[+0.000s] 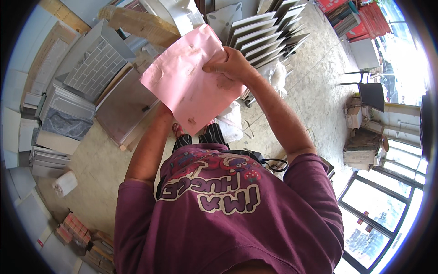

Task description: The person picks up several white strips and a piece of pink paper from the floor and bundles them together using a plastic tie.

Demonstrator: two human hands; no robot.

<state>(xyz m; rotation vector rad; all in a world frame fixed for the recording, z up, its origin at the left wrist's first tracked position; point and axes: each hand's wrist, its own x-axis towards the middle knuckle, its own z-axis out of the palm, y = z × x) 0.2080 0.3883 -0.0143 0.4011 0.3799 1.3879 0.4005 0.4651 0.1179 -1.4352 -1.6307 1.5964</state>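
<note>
- The pink sheet point(191, 82) is lying tilted in the air between eleven and twelve o'clock, in front of the person's body, with its creased, brown-smudged face showing to the camera.
- The right hand point(232, 66) is holding the sheet by its upper right edge, coming in from four o'clock; the thumb is pressing on the near face and the fingers are going behind, probably because something so thin and floppy needs pinching from both sides.
- The left forearm point(149, 145) is reaching up from seven o'clock and passing behind the sheet, which is hiding the left hand; I cannot tell whether that hand is wide, narrow or gripping, though it may be propping the sheet from beneath.
- At one o'clock, thin panels point(262, 39) are standing on edge in a slanted row with gaps between them, presumably so each one can be picked out separately.
- At ten o'clock, a brick-patterned board point(98, 68) is leaning among other boards, likely to save floor space.
- At eleven o'clock, a taped brown package point(139, 26) is resting just beyond the sheet, its wrapping perhaps protecting its contents.
- Near half past two, a dark chair point(372, 95) is standing well apart from both arms.
</note>
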